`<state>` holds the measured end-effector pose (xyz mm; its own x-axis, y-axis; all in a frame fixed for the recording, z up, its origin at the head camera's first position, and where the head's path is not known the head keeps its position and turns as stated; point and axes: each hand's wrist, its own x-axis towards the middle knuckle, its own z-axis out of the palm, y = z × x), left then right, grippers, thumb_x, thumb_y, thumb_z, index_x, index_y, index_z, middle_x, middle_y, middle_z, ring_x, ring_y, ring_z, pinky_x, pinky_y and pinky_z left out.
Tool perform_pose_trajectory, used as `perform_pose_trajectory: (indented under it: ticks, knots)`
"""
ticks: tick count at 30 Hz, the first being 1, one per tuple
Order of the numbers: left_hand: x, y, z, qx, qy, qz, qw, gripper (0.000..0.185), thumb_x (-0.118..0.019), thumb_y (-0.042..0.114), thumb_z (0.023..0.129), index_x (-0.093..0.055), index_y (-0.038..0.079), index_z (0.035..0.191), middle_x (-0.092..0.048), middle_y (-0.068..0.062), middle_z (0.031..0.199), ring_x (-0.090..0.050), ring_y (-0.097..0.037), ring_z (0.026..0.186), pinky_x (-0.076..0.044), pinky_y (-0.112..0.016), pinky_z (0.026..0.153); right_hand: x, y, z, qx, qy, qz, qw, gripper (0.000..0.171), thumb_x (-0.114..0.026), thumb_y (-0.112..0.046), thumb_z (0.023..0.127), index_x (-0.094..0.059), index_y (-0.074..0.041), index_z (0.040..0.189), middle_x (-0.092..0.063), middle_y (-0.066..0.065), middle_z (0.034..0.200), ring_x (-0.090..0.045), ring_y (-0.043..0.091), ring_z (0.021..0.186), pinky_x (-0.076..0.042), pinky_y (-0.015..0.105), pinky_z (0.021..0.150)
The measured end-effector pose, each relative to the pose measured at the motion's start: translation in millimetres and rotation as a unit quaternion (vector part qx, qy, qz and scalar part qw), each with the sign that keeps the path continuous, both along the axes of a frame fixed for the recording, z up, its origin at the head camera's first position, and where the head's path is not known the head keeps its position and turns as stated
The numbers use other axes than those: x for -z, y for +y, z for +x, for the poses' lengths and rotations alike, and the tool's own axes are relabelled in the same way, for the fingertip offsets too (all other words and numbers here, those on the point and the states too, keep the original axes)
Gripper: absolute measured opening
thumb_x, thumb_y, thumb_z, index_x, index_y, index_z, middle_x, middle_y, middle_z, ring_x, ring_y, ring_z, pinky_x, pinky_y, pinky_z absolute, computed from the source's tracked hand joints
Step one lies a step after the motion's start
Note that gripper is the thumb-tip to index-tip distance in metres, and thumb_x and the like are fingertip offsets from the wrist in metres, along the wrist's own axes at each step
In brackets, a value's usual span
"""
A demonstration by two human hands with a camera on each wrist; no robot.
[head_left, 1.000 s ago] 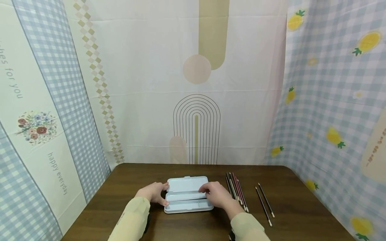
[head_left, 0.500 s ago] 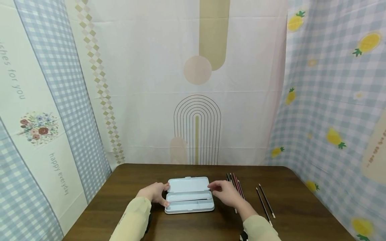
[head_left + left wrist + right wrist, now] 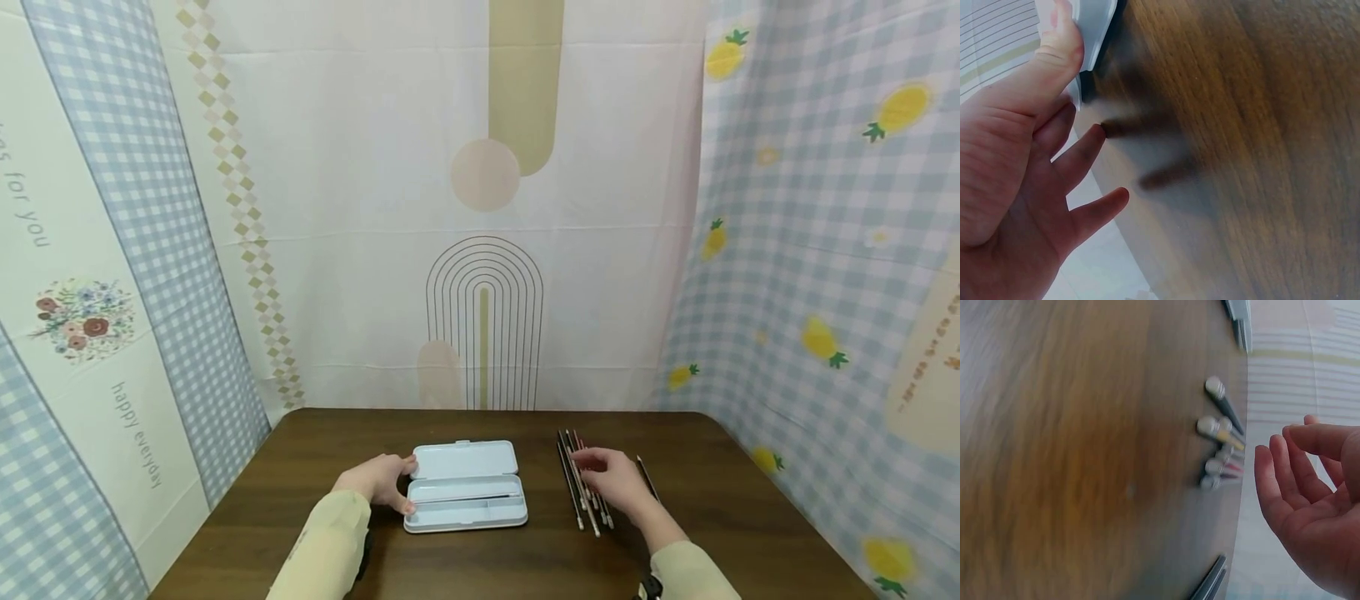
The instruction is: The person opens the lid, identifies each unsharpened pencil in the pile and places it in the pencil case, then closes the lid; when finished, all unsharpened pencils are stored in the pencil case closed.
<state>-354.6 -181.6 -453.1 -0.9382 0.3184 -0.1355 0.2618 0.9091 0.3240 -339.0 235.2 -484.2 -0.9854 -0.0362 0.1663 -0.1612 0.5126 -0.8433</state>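
A pale blue pencil case [image 3: 465, 490] lies open on the brown table [image 3: 720, 525], its lid flat toward the back. My left hand [image 3: 378, 482] rests at the case's left end. In the left wrist view its thumb [image 3: 1060, 44] touches the case edge [image 3: 1097, 31] while the other fingers spread straight. My right hand [image 3: 611, 477] hovers over a bundle of pencils [image 3: 577, 492] right of the case, holding nothing. In the right wrist view its fingers [image 3: 1285, 481] are relaxed above the pencil ends [image 3: 1217, 447].
One more dark pencil [image 3: 643, 468] shows just past the right hand. Printed cloth walls [image 3: 480, 250] close in the table at the back and on both sides. In the right wrist view a corner of the case [image 3: 1239, 319] is at the top.
My right hand left the case's right end and moved right, to above the pencil bundle. The left hand stayed at the case's left end.
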Motion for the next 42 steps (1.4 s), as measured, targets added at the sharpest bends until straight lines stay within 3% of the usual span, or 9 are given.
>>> perform_pose_trajectory:
  ticks: [17,42]
  knots:
    - [1.9,-1,-2.1,0.002,-0.001,0.002,1.0000,0.081,-0.097,0.027,0.076,-0.065,0.001,0.146,-0.058,-0.011,0.156,-0.049,-0.041,0.147,-0.039,-0.058,0.120,10.6,18,0.6,-0.002,-0.056,-0.074,0.996,0.034,-0.064,0.013,0.096,-0.070,0.008,0.128,-0.072,0.024,0.123,-0.072,0.028,0.099,-0.064,0.043,0.077]
    - [3.8,-1,-4.7,0.008,0.002,0.001,1.0000,0.081,-0.097,0.027,0.076,-0.065,0.001,0.146,-0.059,-0.012,0.155,-0.050,-0.041,0.146,-0.039,-0.058,0.120,4.7,30,9.5,0.008,-0.075,-0.079,0.994,0.038,-0.065,0.012,0.093,-0.066,0.010,0.131,-0.070,0.023,0.121,-0.070,0.031,0.105,-0.065,0.046,0.076]
